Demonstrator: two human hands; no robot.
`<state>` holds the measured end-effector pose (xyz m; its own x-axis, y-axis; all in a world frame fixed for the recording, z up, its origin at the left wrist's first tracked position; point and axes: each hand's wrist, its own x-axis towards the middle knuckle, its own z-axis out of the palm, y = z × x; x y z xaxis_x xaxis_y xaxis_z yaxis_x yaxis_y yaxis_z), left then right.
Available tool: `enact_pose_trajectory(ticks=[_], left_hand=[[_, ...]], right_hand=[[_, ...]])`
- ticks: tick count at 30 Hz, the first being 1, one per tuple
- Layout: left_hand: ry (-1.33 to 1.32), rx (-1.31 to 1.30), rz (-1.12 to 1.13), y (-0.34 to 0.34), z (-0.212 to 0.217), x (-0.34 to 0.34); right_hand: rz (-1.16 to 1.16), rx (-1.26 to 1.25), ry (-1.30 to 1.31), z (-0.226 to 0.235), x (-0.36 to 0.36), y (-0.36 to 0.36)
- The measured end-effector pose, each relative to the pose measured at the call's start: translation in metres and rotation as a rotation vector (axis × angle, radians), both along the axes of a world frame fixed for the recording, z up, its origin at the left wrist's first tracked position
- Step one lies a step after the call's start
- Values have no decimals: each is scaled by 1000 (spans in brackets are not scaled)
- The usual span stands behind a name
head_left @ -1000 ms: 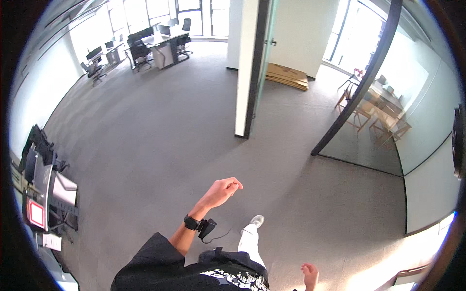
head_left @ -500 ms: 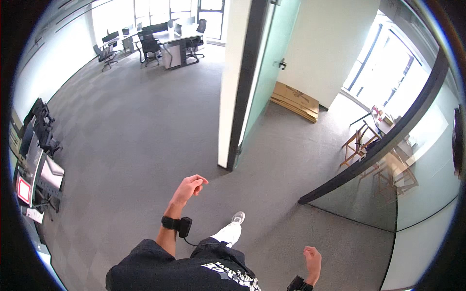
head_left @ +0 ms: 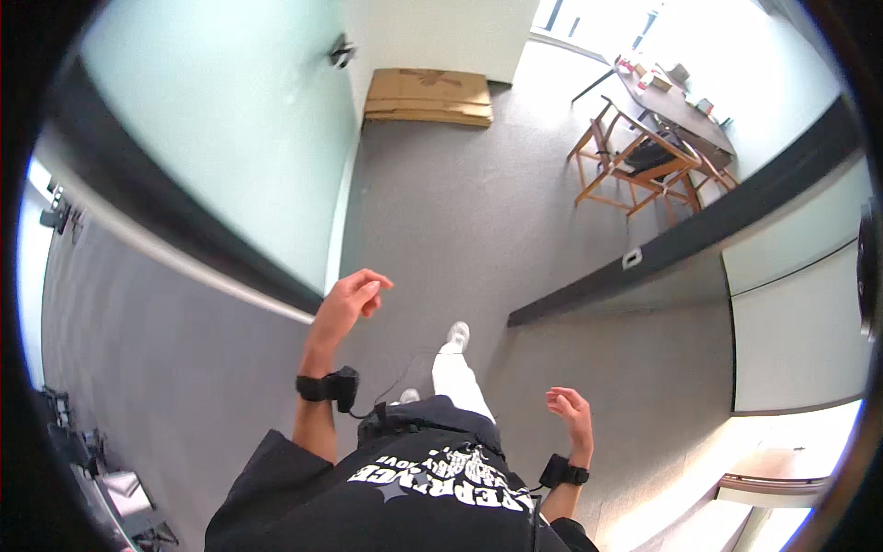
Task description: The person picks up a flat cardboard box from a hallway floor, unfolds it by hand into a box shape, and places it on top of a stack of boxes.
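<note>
Both hands hang in the air before my body with nothing in them. My left hand (head_left: 349,302) is in front of the door frame's foot, its fingers loosely bent and a little apart. A black wristband (head_left: 331,387) with a small box and a cable sits on that wrist. Farther right and lower, my right hand (head_left: 573,419) is open over the floor, fingers softly curled. It wears a similar black wristband (head_left: 563,472). On the left, a frosted glass door (head_left: 221,120) with a metal handle (head_left: 341,51) stands swung inward; neither hand touches it.
A dark door frame post (head_left: 681,239) rises on the right, beside a glass wall. Flat cardboard (head_left: 428,97) lies on the floor against the far wall. Wooden chairs (head_left: 635,156) stand at a table (head_left: 681,110) with small items. My shoe (head_left: 458,335) is on the grey floor.
My view has turned right and I have come nearer the doorway. The office desks at the back left have gone out of view. My right hand has risen farther into view.
</note>
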<state>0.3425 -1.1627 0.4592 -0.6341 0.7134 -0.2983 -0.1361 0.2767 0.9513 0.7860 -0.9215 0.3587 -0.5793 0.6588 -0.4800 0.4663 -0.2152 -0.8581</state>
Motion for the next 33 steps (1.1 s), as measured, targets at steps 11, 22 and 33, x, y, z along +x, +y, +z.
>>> enact_pose_trajectory(ticks=[11,22,33], left_hand=[[102,-76,431,147,-42,-211],[-54,-137,691,328,-117,-437],[53,-71,233,662,-80,-704]], right_hand=[[30,189,396,4,-333,352],[-9,97,263,-28,-585,573],[-293,-18,242,-49,-725,776]])
